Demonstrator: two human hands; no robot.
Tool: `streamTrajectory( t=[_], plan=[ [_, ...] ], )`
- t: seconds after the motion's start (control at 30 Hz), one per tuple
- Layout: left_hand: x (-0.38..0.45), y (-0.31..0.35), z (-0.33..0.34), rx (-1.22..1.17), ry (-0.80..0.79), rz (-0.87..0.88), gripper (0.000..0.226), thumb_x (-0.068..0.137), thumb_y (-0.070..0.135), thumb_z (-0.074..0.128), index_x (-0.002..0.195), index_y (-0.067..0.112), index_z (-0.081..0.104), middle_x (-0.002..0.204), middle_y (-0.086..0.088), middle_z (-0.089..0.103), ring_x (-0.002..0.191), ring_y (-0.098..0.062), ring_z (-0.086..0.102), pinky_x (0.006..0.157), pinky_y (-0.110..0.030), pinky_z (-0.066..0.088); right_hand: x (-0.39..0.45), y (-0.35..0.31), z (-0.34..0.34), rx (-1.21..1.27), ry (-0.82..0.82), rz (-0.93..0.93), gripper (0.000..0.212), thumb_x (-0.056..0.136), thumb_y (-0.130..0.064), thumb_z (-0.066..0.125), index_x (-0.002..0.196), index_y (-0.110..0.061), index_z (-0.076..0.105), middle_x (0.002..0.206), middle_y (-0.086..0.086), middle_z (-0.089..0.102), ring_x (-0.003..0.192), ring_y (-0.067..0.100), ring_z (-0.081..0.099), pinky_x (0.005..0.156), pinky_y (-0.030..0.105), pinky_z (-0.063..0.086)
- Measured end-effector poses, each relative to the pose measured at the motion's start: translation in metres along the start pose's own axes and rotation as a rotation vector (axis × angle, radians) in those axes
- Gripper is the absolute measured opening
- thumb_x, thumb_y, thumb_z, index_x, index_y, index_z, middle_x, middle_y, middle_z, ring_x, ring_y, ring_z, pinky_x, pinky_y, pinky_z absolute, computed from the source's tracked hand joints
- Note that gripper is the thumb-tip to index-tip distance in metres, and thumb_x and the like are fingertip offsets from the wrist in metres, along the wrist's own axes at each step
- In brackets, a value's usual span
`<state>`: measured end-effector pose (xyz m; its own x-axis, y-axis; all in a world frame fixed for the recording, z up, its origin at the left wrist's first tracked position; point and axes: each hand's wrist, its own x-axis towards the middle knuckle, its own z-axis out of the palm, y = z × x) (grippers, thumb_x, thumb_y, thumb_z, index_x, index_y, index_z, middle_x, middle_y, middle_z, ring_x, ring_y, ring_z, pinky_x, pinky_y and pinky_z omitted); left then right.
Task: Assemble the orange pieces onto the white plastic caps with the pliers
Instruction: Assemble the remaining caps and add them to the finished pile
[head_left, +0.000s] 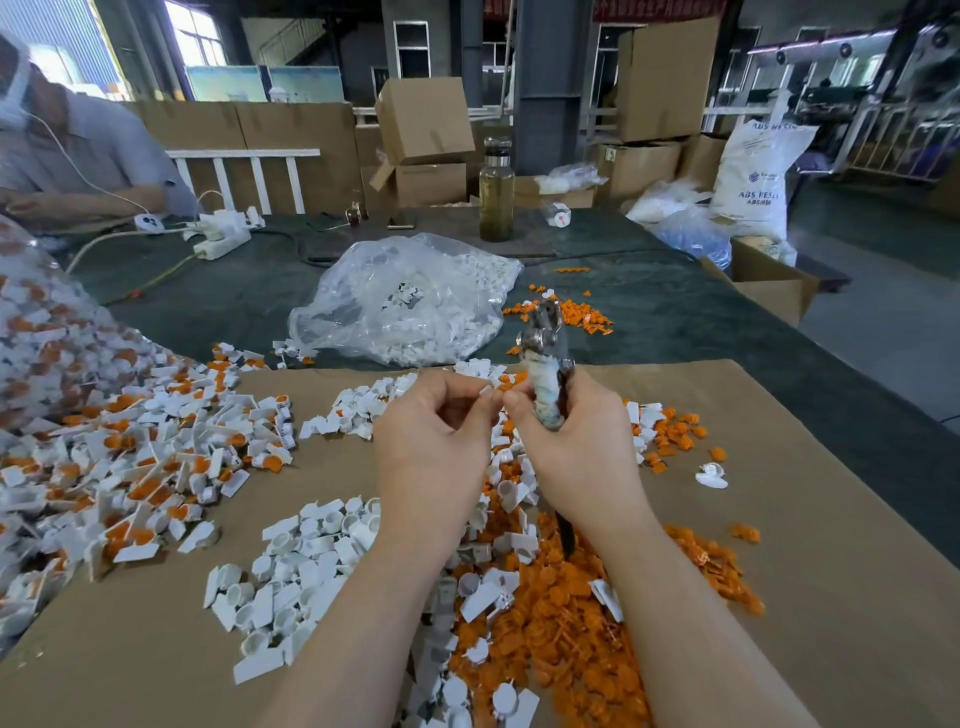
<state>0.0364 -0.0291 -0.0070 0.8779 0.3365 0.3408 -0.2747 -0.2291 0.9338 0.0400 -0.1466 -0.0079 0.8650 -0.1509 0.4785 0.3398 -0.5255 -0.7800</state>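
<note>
Containers: clear plastic bag, open, lying on the dark table cover — holds loose white caps. Second clear bag at far left edge — holds caps already fitted with orange. One glass bottle upright beyond, yellowish liquid inside. Cardboard boxes behind the table; contents not visible.

On the brown cardboard sheet: heap of assembled white-and-orange pieces at left; pile of plain white caps centre; pile of orange pieces between the forearms. All too many to count.

Left hand: fingers curled, tips pinching a small white cap.
Right hand: fingers wrapped round the handles of one pair of pliers, nose pointing up; thumb meets the left fingertips at the cap.
</note>
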Motion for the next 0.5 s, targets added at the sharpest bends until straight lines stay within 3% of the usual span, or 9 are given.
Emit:
streamTrajectory(
  t=[0.13,0.27,0.43,0.5],
  plan=[
    [-0.001,0.001,-0.001,0.008,0.001,0.032,0.02,0.084,0.016,0.077,0.075,0.031,0.068,0.072,0.019,0.071,0.067,0.003,0.066,0.059,-0.006,0.046,0.001,-0.001,0.001,-0.003,-0.006,0.009,0.019,0.09,-0.031,0.067,0.084,-0.014,0.062,0.061,-0.009,0.055,0.056,0.006,0.051,0.05,0.017,0.034],
    [-0.002,0.001,-0.001,0.04,0.002,0.066,0.017,0.085,0.017,0.076,0.078,0.031,0.068,0.073,0.019,0.07,0.069,0.003,0.066,0.061,-0.008,0.047,0.002,-0.002,-0.002,0.043,-0.035,0.037,0.019,0.09,-0.031,0.067,0.084,-0.014,0.063,0.065,-0.006,0.059,0.061,0.007,0.055,0.052,0.018,0.04],
    [0.005,0.001,-0.007,-0.045,0.012,-0.012,0.013,0.086,0.015,0.075,0.08,0.025,0.07,0.074,0.008,0.073,0.074,-0.011,0.071,0.071,-0.024,0.056,0.005,0.003,-0.017,0.051,-0.288,0.066,0.011,0.088,-0.033,0.069,0.089,-0.023,0.063,0.075,-0.011,0.062,0.067,0.002,0.057,0.062,0.023,0.042],
    [0.008,0.003,-0.011,-0.096,-0.005,-0.033,0.012,0.086,0.012,0.074,0.081,0.022,0.07,0.073,0.008,0.073,0.074,-0.012,0.072,0.07,-0.023,0.056,0.005,0.006,-0.023,0.065,-0.402,0.101,0.01,0.087,-0.03,0.071,0.089,-0.025,0.062,0.078,-0.01,0.064,0.071,0.003,0.059,0.066,0.026,0.044]
  ],
)
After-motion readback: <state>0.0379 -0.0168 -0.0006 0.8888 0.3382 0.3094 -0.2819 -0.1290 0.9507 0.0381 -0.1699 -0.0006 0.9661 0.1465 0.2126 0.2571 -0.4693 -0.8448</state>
